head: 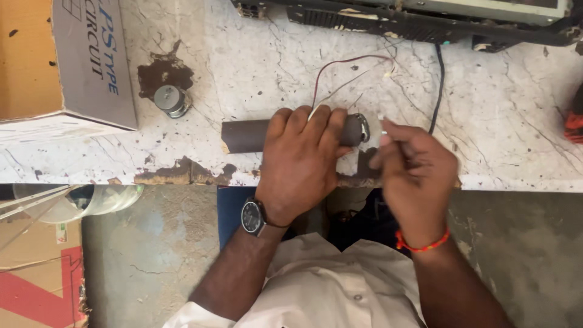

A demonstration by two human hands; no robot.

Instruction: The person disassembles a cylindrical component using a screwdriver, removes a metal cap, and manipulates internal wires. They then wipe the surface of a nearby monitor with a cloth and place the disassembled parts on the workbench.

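marble bench [498,121] under both hands | cardboard box [67,61] far off the left fingers | brown tube [249,135] lying flat, left hand [300,161] wrapped over it | right hand [413,173] pinching a thin tool at the tube's end | wires [346,64] beyond the fingers

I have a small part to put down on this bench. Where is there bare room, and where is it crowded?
Bare marble lies right of the black cable, up to the red object. A smaller patch sits between the small metal cylinder and the red wire. It is crowded around the dark tube, held by the left hand, with the right hand at its end.
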